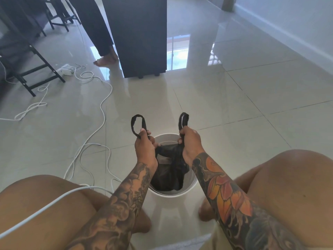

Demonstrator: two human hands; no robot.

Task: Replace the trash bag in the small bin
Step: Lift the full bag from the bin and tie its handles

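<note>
A small white round bin (193, 184) stands on the tiled floor between my knees. A black trash bag (170, 175) hangs down inside it, its upper part gathered above the rim. My left hand (145, 146) grips the bag's left handle, whose loop sticks up over the fingers. My right hand (191, 141) grips the right handle loop in the same way. Both hands are held just above the bin's far rim, a short way apart.
White cables (100, 123) trail over the floor at the left, and one runs across my left thigh. A tall black cabinet (142, 37) stands ahead, with another person's bare feet (105, 59) beside it. Black stool legs (36, 69) are at far left. A white wall runs along the right.
</note>
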